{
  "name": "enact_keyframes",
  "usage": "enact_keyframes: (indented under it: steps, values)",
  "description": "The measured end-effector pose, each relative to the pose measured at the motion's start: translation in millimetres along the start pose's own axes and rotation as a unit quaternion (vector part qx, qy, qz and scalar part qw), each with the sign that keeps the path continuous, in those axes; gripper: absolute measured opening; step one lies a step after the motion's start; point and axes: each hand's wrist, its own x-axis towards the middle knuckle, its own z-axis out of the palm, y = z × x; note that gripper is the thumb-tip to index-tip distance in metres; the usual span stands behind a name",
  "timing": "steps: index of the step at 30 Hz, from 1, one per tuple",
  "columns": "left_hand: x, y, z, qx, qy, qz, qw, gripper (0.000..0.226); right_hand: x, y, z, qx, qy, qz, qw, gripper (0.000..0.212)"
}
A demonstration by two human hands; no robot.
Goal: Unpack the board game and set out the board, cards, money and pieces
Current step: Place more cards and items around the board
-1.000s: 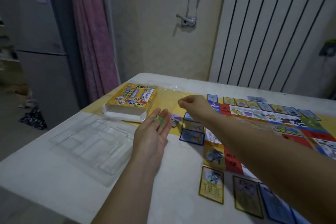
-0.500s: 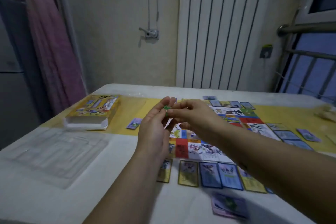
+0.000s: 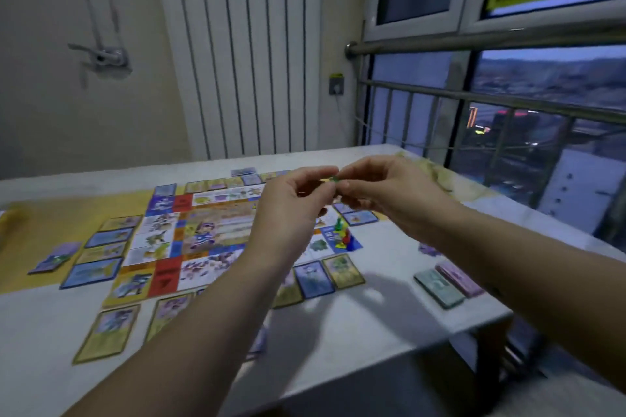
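Observation:
The colourful game board (image 3: 203, 234) lies flat on the white table (image 3: 389, 325), ringed by blue and yellow cards (image 3: 93, 272). Several small coloured pawns (image 3: 345, 236) stand on the board's near right corner. Two stacks of paper money (image 3: 449, 283), one green and one pink, lie to the right of the board. My left hand (image 3: 288, 210) and my right hand (image 3: 382, 191) meet above the board, fingertips pinched together on a small green piece (image 3: 334, 177). Most of that piece is hidden by my fingers.
A purple card (image 3: 56, 257) lies on the yellow cloth (image 3: 50, 223) at the left. A white radiator (image 3: 244, 51) stands behind the table, and a metal railing (image 3: 491, 101) and window are at the right. The table's right edge runs close to the money stacks.
The view has swung right, so the game box and plastic tray have left the frame. My hands came together on the green piece and stay joined, now over the board's right side.

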Motion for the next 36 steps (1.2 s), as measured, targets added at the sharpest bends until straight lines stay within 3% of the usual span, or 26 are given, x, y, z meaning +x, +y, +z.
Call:
enact_keyframes:
  steps: [3,8,12,16,20,24,27,30,33,36]
  values:
    - [1.7,-5.8,36.1,0.011,-0.048,-0.021,0.999,0.014,-11.6,8.5,-43.6,-0.018,0.001,0.044,0.999,0.012]
    - [6.3,-42.3,78.4,0.139,-0.131,-0.063,0.98,0.016,-16.2,39.4,-103.1,-0.263,0.005,0.112,0.958,0.008]
    - [6.9,-63.7,88.7,0.311,-0.192,-0.055,0.929,0.023,-9.3,69.4,-110.5,-0.342,-0.029,0.119,0.932,0.007]
    - [9.0,-70.9,89.1,0.413,-0.228,-0.059,0.88,0.027,0.1,91.3,-106.2,-0.393,-0.054,0.131,0.909,0.007]
    - [11.9,-76.9,91.8,0.435,-0.233,-0.063,0.867,0.023,3.3,104.4,-107.5,-0.458,-0.063,0.113,0.88,0.011]
    - [23.5,-81.0,97.2,0.454,-0.247,-0.059,0.854,0.027,14.0,89.4,-130.1,-0.47,-0.033,0.085,0.878,0.022]
    - [36.9,-79.8,107.6,0.475,-0.278,-0.058,0.833,0.032,28.0,82.7,-144.5,-0.524,-0.088,0.112,0.84,0.027]
    - [46.2,-81.7,120.0,0.471,-0.262,-0.041,0.842,0.029,39.0,82.9,-140.6,-0.582,-0.163,0.142,0.784,0.033]
    - [61.8,-85.5,133.1,0.442,-0.246,-0.083,0.859,0.026,52.9,85.3,-134.1,-0.594,-0.209,0.165,0.759,0.038]
    - [76.1,-90.4,141.9,0.428,-0.258,-0.136,0.855,0.019,63.6,92.5,-128.5,-0.616,-0.253,0.194,0.72,0.045]
